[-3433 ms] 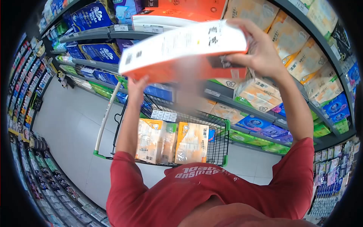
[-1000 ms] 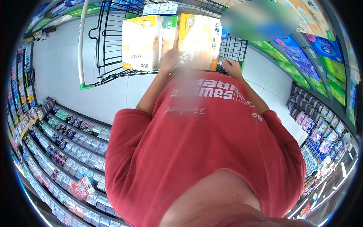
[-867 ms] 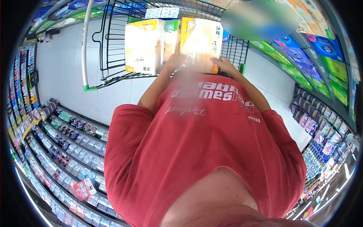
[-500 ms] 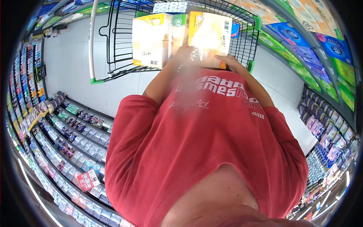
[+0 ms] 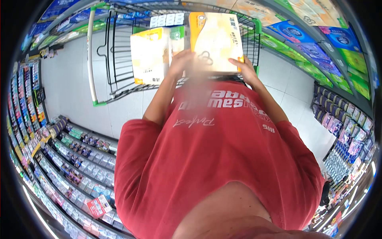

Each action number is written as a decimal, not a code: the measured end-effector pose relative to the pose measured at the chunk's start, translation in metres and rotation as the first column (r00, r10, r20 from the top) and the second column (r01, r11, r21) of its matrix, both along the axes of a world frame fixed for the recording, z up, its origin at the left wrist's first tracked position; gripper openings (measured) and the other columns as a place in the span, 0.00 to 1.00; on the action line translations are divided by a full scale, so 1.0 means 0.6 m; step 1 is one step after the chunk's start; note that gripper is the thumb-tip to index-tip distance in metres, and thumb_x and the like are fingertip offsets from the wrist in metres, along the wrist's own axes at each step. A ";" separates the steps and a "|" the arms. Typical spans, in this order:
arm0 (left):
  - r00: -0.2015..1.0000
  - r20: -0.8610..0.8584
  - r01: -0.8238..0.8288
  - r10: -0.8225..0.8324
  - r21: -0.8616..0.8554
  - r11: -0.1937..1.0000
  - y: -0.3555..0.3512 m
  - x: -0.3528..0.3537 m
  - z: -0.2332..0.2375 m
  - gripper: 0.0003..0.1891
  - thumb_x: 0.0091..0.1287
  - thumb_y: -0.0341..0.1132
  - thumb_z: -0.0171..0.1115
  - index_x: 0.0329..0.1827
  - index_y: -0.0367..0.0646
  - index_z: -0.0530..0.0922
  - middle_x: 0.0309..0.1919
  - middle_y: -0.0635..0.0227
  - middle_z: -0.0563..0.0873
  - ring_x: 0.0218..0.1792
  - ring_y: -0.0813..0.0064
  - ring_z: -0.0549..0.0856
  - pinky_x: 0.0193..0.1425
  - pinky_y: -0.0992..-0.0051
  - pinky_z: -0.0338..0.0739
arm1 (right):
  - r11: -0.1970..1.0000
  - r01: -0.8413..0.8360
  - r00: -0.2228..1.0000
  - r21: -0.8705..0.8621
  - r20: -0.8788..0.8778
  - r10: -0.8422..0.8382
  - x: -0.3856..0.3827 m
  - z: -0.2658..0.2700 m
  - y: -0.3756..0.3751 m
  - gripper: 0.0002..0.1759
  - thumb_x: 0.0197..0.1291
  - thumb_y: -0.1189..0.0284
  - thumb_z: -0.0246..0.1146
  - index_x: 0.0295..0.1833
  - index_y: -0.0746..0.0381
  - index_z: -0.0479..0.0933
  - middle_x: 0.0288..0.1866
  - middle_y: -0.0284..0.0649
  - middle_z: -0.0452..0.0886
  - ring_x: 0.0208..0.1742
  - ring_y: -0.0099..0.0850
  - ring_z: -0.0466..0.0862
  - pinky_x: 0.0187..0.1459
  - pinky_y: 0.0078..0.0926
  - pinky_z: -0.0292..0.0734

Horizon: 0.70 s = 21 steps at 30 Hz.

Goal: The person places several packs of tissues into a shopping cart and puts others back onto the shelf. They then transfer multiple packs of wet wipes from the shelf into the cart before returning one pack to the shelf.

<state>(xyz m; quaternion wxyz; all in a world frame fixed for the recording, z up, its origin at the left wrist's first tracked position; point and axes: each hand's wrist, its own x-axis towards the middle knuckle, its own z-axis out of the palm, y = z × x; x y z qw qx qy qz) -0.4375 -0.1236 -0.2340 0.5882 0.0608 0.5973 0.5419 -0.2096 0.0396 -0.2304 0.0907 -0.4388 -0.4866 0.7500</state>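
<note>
A large white-and-yellow tissue pack is between my two hands, over the shopping cart. My left hand is closed against its left side, the fingertips partly hidden by a blurred smear in the middle of the view. On the right side, my right hand grips the lower corner, with the thumb on the front face. A second white-and-yellow tissue pack stands in the cart left of my left hand. Between the two packs a green-and-white pack shows in part.
A row of small white packages lies at the cart's far side. The cart's pale handle bar is at left. Shelves with blue and green packs line the right. Racks of small goods stand at lower left, above tiled floor.
The tissue pack between my hands now shows more of its front face and sits slightly left. The cart and the other pack have shifted left and a little lower in view.
</note>
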 end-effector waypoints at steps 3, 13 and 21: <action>0.996 -0.092 -0.006 0.009 0.033 0.999 -0.004 -0.007 -0.010 0.19 0.62 0.36 0.66 0.55 0.39 0.77 0.44 0.70 0.83 0.44 0.77 0.80 0.46 0.74 0.75 | 0.983 -0.029 0.995 0.183 0.100 0.011 -0.001 0.048 0.012 0.31 0.51 0.64 0.73 0.56 0.72 0.73 0.47 0.45 0.82 0.47 0.31 0.82 0.49 0.27 0.77; 0.337 -0.932 0.456 -0.137 0.034 0.889 0.059 -0.026 0.085 0.28 0.52 0.37 0.73 0.57 0.40 0.77 0.51 0.50 0.82 0.52 0.60 0.82 0.61 0.67 0.73 | -0.015 -0.638 0.746 0.770 0.624 0.234 -0.115 0.160 0.088 0.38 0.32 0.58 0.74 0.53 0.64 0.77 0.53 0.53 0.78 0.52 0.48 0.80 0.52 0.45 0.75; 0.254 -0.859 0.838 -0.445 -0.034 0.544 0.135 -0.034 0.197 0.54 0.35 0.44 0.83 0.68 0.38 0.65 0.66 0.53 0.71 0.67 0.57 0.70 0.71 0.66 0.62 | -0.303 -0.703 0.480 0.644 0.744 0.466 -0.165 0.279 0.063 0.33 0.24 0.69 0.73 0.46 0.64 0.79 0.44 0.55 0.79 0.47 0.52 0.79 0.47 0.48 0.76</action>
